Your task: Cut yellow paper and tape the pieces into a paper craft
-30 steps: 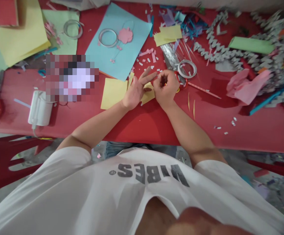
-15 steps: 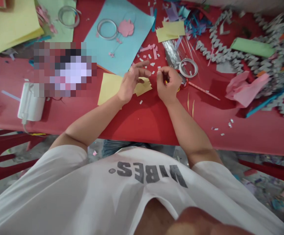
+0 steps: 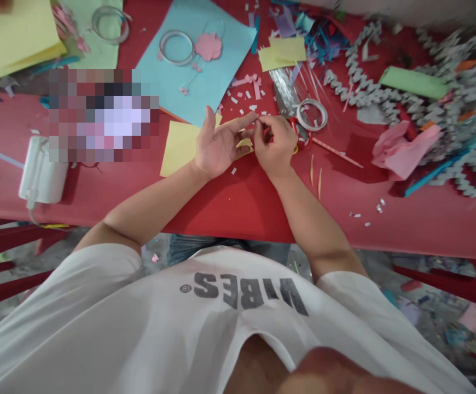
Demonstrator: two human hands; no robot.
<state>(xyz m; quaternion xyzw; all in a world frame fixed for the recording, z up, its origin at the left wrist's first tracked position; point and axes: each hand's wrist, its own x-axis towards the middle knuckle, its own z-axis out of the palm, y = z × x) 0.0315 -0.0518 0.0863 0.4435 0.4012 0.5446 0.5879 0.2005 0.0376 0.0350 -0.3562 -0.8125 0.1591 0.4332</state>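
My left hand (image 3: 220,145) is turned palm up with its fingers stretched out, over yellow paper (image 3: 176,148). My right hand (image 3: 277,142) is closed in a pinch at the left fingertips; anything between its thumb and finger is too small to make out. Red-handled scissors (image 3: 306,137) lie partly hidden behind the right hand, beside a roll of tape (image 3: 312,115). Small white paper bits (image 3: 241,93) are scattered just beyond both hands. On a light blue sheet (image 3: 160,82) rest another tape roll (image 3: 176,48) and a pink paper flower (image 3: 208,46).
Grey zigzag paper strips (image 3: 361,71) heap up at the right, with crumpled pink paper (image 3: 404,150) and a green paper roll (image 3: 414,82). At the left are a white power bank (image 3: 43,169) with a cable and a blurred-out patch. The red table's (image 3: 230,216) near edge meets my body.
My left hand has turned its palm upward and spread its fingers. My right hand has moved left, bringing its pinch up to the left fingertips. The view has shifted slightly.
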